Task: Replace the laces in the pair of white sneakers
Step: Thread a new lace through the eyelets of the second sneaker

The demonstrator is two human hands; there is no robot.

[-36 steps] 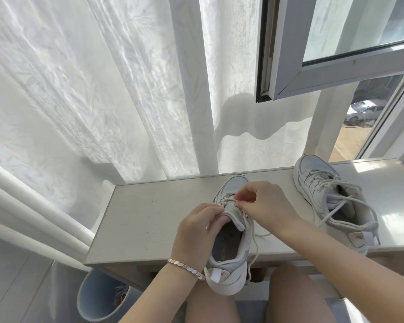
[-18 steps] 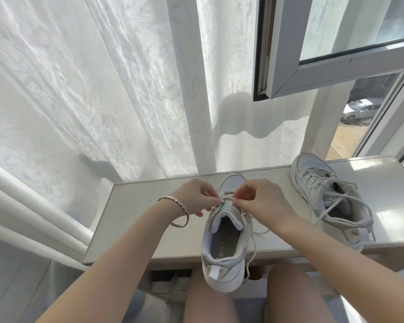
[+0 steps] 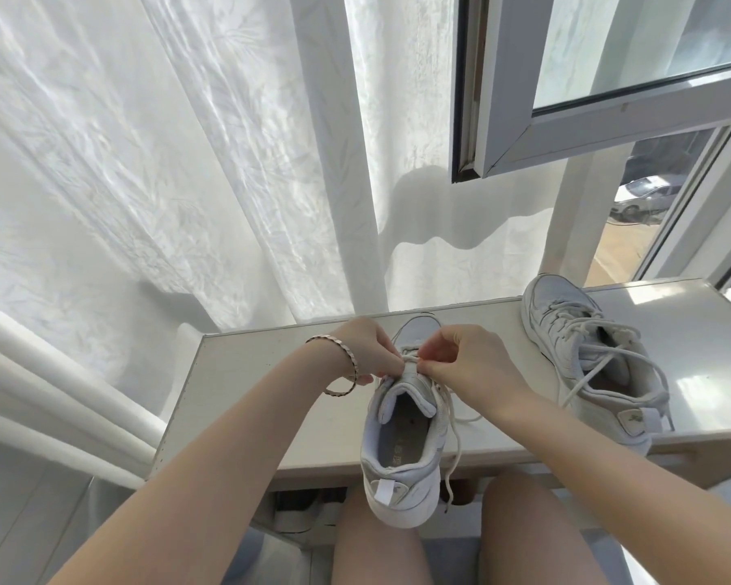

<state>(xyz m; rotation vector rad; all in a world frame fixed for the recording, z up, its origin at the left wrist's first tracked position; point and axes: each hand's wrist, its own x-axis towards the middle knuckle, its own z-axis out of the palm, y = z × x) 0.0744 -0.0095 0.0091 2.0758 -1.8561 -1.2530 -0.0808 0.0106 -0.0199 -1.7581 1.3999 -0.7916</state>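
Observation:
A white sneaker [image 3: 401,449] lies on the pale table [image 3: 279,411], its heel hanging over the near edge above my knees. My left hand [image 3: 366,352] and my right hand [image 3: 461,363] meet over its tongue. Each pinches the white lace [image 3: 410,360] near the upper eyelets. A loose lace end [image 3: 454,453] trails down the shoe's right side past the table edge. The second white sneaker [image 3: 587,361] lies at the right of the table, laced, with its lace ends loose.
White curtains [image 3: 186,162] hang right behind the table. An open window sash [image 3: 566,120] juts out above the right side. White pipes [image 3: 39,386] run along the left. My bare knees [image 3: 524,521] sit under the near edge.
My left hand left the shoe's heel collar and reached forward to the laces at the tongue. The shoe slid slightly nearer me. My right hand stayed on the lace.

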